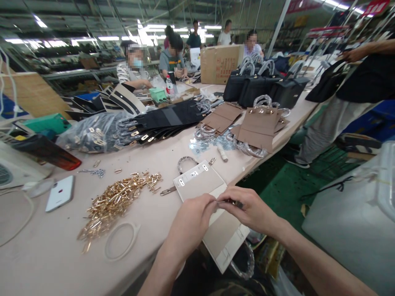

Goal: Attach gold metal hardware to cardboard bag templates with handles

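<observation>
Both of my hands meet over a flat beige bag panel (200, 185) that reaches past the table's front edge. My left hand (194, 218) is closed, thumb and forefinger pinched together. Opposite it, my right hand (249, 207) is pinched too, its fingertips almost touching the left ones. Something thin and small shows between the fingertips, too hidden to name. The panel has white taped patches at its far end. One plastic-wrapped handle (186, 163) lies beyond it, and another wrapped handle (245, 263) hangs at the near end. A brown strap (168, 190) sticks out to the left.
Gold metal fittings (120, 197) lie heaped on the left, near a tape roll (121, 241) and a phone (60, 194). Brown bag panels (259, 125), black panels (173, 117) and finished black bags (247, 88) stand farther back. A person holds a black bag (327, 80) at right; others sit across the table.
</observation>
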A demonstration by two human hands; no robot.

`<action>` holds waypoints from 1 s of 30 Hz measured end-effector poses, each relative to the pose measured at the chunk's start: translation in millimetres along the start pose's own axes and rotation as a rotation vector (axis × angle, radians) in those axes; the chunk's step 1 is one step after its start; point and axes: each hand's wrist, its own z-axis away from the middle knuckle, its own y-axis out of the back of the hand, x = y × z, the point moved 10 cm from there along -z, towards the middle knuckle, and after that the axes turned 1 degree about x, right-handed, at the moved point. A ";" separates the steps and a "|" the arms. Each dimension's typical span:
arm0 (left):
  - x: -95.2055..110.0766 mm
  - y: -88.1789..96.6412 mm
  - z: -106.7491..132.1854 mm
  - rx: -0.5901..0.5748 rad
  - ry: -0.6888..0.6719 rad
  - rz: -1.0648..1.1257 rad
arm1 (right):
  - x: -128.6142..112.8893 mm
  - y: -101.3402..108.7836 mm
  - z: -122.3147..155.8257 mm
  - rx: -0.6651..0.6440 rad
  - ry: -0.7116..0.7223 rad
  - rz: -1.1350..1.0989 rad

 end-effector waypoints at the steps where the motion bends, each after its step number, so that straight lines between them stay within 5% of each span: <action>1: 1.2 -0.4 -0.6 -0.004 -0.019 -0.031 | 2.4 1.5 1.0 0.009 -0.010 0.021; 5: 6.3 0.3 -4.2 0.003 -0.055 -0.115 | 2.9 15.6 2.4 0.084 0.002 0.141; 16: 13.8 -8.0 -5.4 -0.045 -0.089 -0.206 | 2.8 3.3 -7.0 -0.053 0.033 0.121; 24: 6.7 -1.1 -3.8 0.019 -0.023 0.072 | 5.8 -1.2 -6.5 -0.076 -0.046 -0.092; 30: -14.8 -15.7 -2.2 0.045 0.085 0.334 | 9.3 -6.4 0.4 -0.015 -0.060 -0.187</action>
